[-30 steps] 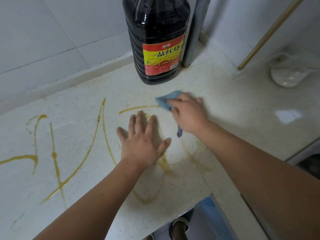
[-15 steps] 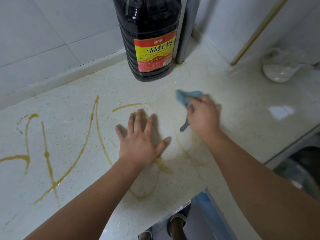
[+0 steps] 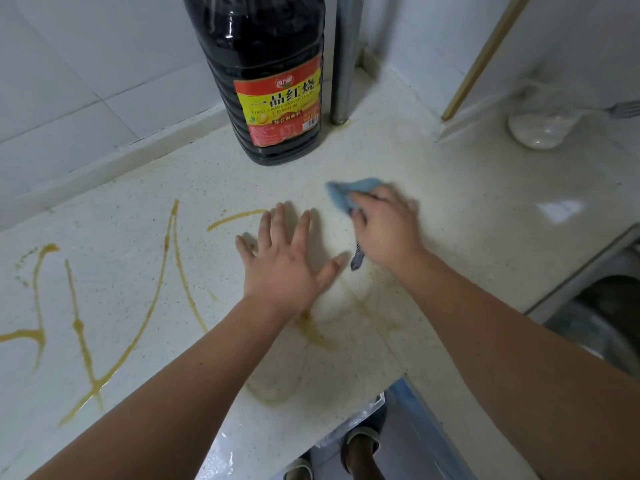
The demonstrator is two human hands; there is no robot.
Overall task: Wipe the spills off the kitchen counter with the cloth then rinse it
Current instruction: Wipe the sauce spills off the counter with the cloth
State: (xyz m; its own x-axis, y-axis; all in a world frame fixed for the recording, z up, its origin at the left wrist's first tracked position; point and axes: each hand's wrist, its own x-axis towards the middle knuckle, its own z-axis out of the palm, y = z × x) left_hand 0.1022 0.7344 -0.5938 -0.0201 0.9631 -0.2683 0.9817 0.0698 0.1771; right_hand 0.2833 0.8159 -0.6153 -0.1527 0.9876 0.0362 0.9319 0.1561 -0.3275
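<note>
The speckled counter (image 3: 467,216) carries yellow-brown spills (image 3: 152,306) left of the dark sauce bottle (image 3: 266,77). In front of that bottle, the left hand (image 3: 280,268) lies flat, fingers spread; the right hand (image 3: 384,226) presses and grips the blue cloth (image 3: 349,192).

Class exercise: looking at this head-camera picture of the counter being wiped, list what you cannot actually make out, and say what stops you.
- Bottle: cap and neck cut off by the top edge.
- Cloth: mostly hidden under the right hand, which is motion-blurred.
- Spills: any streaks beneath the flat left hand and the forearms are covered.
- Sink: cut off by the right edge.
- Bottle label's small print: too small to read.
</note>
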